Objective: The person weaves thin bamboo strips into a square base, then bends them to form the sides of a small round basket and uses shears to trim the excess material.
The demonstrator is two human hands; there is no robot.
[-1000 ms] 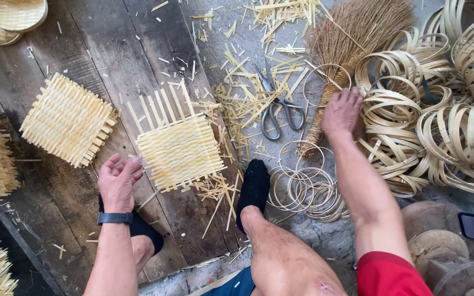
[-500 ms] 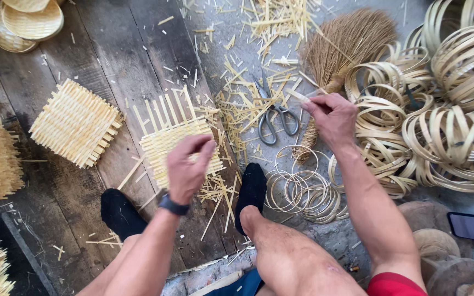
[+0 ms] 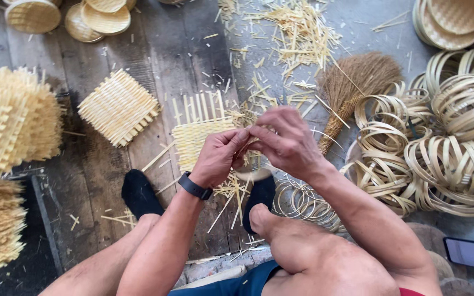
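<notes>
Your left hand [image 3: 219, 158] and right hand [image 3: 285, 141] now meet above the half-woven pale bamboo strip mat [image 3: 198, 137], where half a second ago they were apart, the right one over by the grey metal scissors (now hidden from view). Fingertips of both hands pinch together on a thin pale bamboo sliver [image 3: 246, 146], which runs between them. The mat lies just beyond your left fingers; the brown straw hand broom [image 3: 352, 87] lies beyond your right fingers.

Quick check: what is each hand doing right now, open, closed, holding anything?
Left hand: closed, fingers pinching a thin bamboo strip over the woven mat.
Right hand: closed, pinching the same strip.
</notes>
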